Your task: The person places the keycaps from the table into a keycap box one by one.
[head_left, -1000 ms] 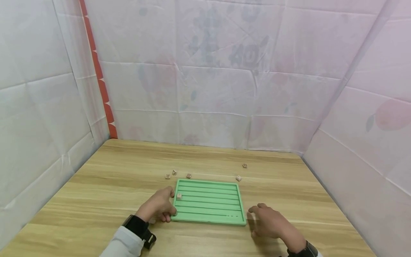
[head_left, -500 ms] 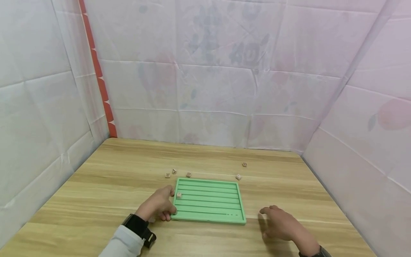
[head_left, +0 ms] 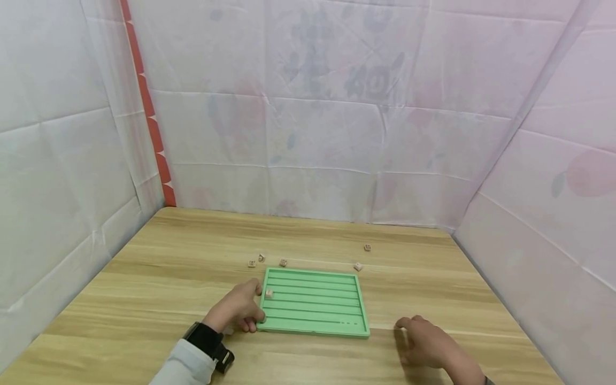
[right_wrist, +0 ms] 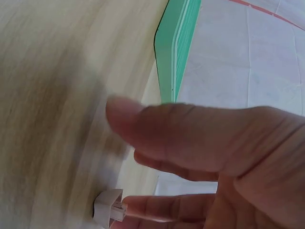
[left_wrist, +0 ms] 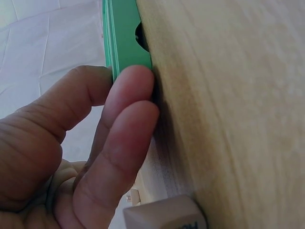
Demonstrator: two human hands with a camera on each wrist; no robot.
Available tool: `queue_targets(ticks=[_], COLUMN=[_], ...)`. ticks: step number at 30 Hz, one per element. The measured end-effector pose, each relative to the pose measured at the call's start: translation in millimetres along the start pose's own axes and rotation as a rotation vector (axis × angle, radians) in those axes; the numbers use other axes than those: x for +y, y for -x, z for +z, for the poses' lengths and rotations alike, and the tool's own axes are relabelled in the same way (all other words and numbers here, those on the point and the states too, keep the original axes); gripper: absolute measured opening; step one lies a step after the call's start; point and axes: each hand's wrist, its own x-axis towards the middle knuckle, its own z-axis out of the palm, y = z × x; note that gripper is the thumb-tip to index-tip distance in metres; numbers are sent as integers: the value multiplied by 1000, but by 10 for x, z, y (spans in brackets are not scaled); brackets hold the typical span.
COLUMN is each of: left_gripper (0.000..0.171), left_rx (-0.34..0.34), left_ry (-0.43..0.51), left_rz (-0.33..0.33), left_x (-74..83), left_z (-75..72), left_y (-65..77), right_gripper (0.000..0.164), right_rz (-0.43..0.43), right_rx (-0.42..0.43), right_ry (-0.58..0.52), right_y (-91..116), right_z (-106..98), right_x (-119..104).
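Note:
A green ridged tray [head_left: 313, 332] lies on the table with one beige keycap [head_left: 269, 293] in a slot at its left end. At the tray's left edge, my left hand [head_left: 238, 307] grips the rim near the front corner with bent fingers. A lettered keycap [left_wrist: 167, 212] sits on the table just below those fingers. Off to the right of the tray is my right hand [head_left: 428, 342], low over the table with fingers loosely bent. In the right wrist view another keycap [right_wrist: 108, 207] lies at a fingertip, its hollow side showing; the thumb stands away from it.
Behind the tray are several loose keycaps: one at the left [head_left: 252, 263], a tipped keycap [head_left: 261, 258], a keycap [head_left: 283, 262], one near the right corner [head_left: 358, 266], and a farther keycap [head_left: 368, 247]. White printed sheets [head_left: 317, 133] enclose the wooden table [head_left: 159, 299].
My right hand has moved right, away from the tray's side, then a little nearer to me. The left hand and the tray have stayed in place.

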Motion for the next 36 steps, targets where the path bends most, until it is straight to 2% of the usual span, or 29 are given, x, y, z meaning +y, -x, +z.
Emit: queue_targets(ticks=[5,11,17,22,33,36], left_gripper=[48,48,47,47,48,48], left_rx=[6,13,8,1,10,8], left_ry=[7,3,-12,-2,6,3], left_rz=[-3,-14,-13,-12,-9,-1], left_x=[15,27,27,17,26,27], left_z=[-16,-20,-16,-7,-4,-3], left_y=[11,13,0,-2,15,13], right_gripper=[49,22,31,34,34,33], right_rz=[61,72,7,-34,-11,-29], right_rx=[28,68,81,50,25,24], right_ry=[19,6,-5,-27,-37,-47], right_y=[13,2,-19,-29,-45,-32], right_z=[19,54,77,85,89,84], right_x=[11,3,-1,11,5,14])
